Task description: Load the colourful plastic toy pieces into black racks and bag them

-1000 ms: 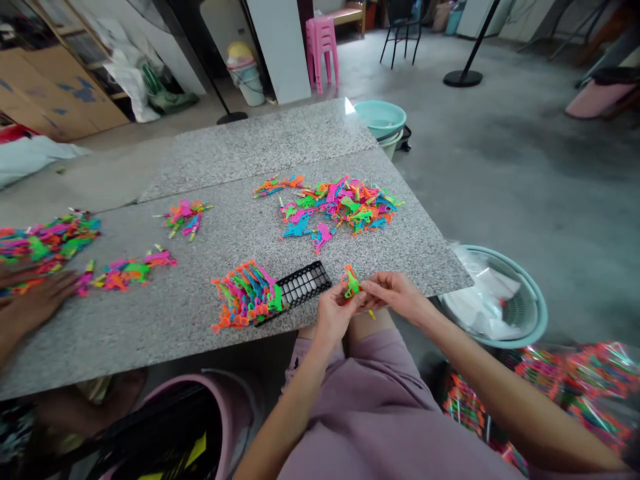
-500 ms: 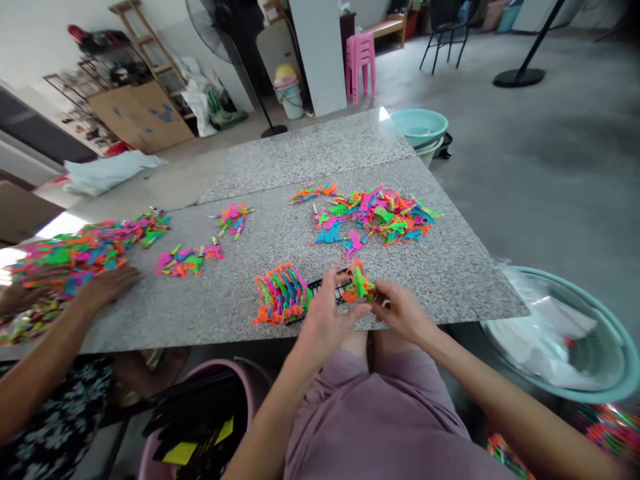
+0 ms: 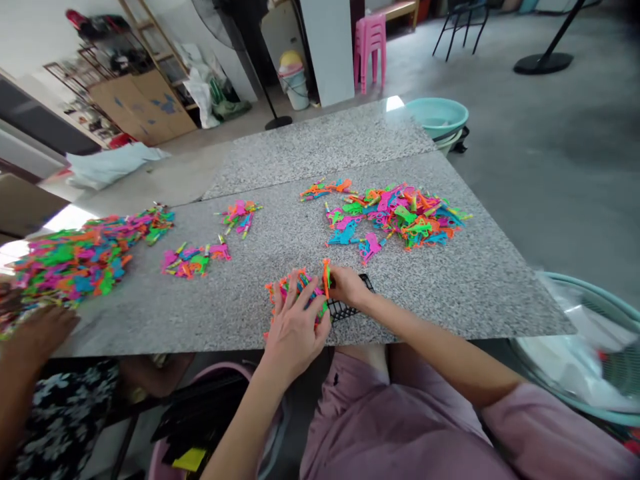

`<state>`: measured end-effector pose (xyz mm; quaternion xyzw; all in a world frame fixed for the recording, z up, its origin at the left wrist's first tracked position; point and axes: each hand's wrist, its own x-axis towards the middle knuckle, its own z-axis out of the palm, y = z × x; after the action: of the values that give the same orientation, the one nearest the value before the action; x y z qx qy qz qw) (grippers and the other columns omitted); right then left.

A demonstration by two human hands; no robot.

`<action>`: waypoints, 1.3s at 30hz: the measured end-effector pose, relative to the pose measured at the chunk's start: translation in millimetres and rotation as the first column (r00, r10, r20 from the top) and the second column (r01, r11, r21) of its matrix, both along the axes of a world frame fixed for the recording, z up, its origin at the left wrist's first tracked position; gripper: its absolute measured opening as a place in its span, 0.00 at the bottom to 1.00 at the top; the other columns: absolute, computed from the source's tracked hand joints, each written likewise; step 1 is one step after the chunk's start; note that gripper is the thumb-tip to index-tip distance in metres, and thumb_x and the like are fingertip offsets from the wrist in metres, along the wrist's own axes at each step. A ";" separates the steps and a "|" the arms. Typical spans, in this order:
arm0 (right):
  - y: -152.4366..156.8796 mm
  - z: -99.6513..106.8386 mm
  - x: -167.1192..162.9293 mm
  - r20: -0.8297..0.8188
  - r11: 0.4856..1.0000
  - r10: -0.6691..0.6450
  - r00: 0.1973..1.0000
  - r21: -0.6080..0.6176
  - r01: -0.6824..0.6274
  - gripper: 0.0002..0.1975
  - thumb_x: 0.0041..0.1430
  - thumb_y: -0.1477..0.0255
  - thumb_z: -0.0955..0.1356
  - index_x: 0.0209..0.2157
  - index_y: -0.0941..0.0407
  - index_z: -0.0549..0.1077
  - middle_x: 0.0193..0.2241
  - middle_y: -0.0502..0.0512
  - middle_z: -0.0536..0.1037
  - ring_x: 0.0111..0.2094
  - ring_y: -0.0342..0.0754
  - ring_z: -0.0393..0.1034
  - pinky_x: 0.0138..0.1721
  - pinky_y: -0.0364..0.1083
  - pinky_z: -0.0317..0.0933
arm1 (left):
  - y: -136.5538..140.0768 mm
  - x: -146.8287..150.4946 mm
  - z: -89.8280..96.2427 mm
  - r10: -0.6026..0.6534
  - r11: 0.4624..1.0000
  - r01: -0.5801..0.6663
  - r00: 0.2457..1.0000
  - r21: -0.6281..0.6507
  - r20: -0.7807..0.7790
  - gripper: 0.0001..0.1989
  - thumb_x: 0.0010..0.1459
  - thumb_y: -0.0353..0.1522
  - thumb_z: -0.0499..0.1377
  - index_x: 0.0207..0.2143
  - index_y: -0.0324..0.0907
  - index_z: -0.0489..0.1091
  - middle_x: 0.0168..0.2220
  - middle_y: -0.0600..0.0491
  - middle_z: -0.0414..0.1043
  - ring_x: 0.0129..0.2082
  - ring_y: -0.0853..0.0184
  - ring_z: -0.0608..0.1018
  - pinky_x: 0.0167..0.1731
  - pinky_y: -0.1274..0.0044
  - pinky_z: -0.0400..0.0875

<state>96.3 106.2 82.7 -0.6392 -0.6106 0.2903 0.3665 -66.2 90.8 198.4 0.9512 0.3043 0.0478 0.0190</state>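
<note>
A row of small colourful plastic toy guns (image 3: pixel 303 280) stands upright, packed tightly in a black lattice rack (image 3: pixel 343 309) at the table's front edge. Over the row lies my left hand (image 3: pixel 293 330), fingers stretched out and resting on the toys, hiding part of them. My right hand (image 3: pixel 347 285) pinches an orange and green toy gun (image 3: pixel 327 277) at the row's right end, above the rack; whether it is one piece or two stacked together I cannot tell. The rack's right part shows bare slots beneath my right wrist.
A loose pile of toy guns (image 3: pixel 405 217) lies behind the rack, with smaller clusters (image 3: pixel 240 217) to the left. A co-worker's hand (image 3: pixel 47 330) is by a large pile (image 3: pixel 80 257) at far left. Tubs (image 3: pixel 585 283) stand right of the speckled table (image 3: pixel 475 293).
My right hand has carried the orange and green toy gun left to the row's end. My left hand has moved from beside that toy onto the row. The co-worker's hand has drawn back left.
</note>
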 end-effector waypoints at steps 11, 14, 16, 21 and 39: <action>4.4 15.7 -2.6 0.246 0.984 0.177 0.953 -0.049 -0.170 0.14 0.57 0.73 0.68 0.46 0.58 0.71 0.34 0.55 0.79 0.36 0.49 0.73 0.35 0.43 0.59 | 6.8 0.5 -0.2 -0.090 0.994 0.090 0.996 0.064 -0.007 0.18 0.65 0.33 0.49 0.55 0.47 0.70 0.66 0.48 0.57 0.67 0.50 0.55 0.64 0.45 0.40; -3.6 17.5 16.0 0.319 0.983 0.177 0.931 -0.002 -0.186 0.17 0.57 0.76 0.68 0.49 0.56 0.70 0.37 0.54 0.78 0.40 0.48 0.72 0.39 0.42 0.61 | 7.7 -0.2 -0.4 -0.098 0.992 0.103 0.993 0.078 -0.065 0.18 0.66 0.33 0.48 0.54 0.46 0.70 0.67 0.49 0.55 0.67 0.50 0.55 0.62 0.42 0.38; -12.3 18.0 45.0 0.417 0.996 0.040 0.908 0.056 -0.070 0.18 0.57 0.81 0.66 0.50 0.56 0.69 0.44 0.57 0.76 0.46 0.48 0.69 0.44 0.43 0.61 | 7.1 -0.7 -2.0 -0.075 0.992 0.081 0.995 0.094 -0.068 0.18 0.65 0.33 0.48 0.54 0.46 0.70 0.68 0.48 0.52 0.67 0.51 0.56 0.62 0.42 0.38; -20.8 19.5 130.8 0.506 0.980 -0.198 0.840 0.079 0.183 0.15 0.58 0.89 0.59 0.38 0.62 0.72 0.47 0.70 0.70 0.51 0.53 0.63 0.47 0.49 0.59 | 6.0 0.0 -3.8 -0.071 0.990 0.077 0.996 0.121 -0.055 0.18 0.66 0.33 0.48 0.53 0.45 0.70 0.68 0.48 0.50 0.67 0.50 0.56 0.61 0.41 0.36; -75.1 -12.2 -5.7 -0.101 0.998 -0.062 0.993 -0.025 0.059 0.07 0.49 0.77 0.67 0.32 0.58 0.75 0.25 0.49 0.75 0.25 0.42 0.66 0.28 0.39 0.58 | 6.5 1.2 3.9 -0.081 0.996 0.075 0.990 -0.055 -0.116 0.21 0.61 0.32 0.51 0.56 0.41 0.68 0.68 0.48 0.50 0.69 0.52 0.49 0.65 0.47 0.37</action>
<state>90.6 31.2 70.5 -0.6457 -0.5684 0.3177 0.3988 -65.0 97.3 202.3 0.9628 0.2684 -0.0167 0.0267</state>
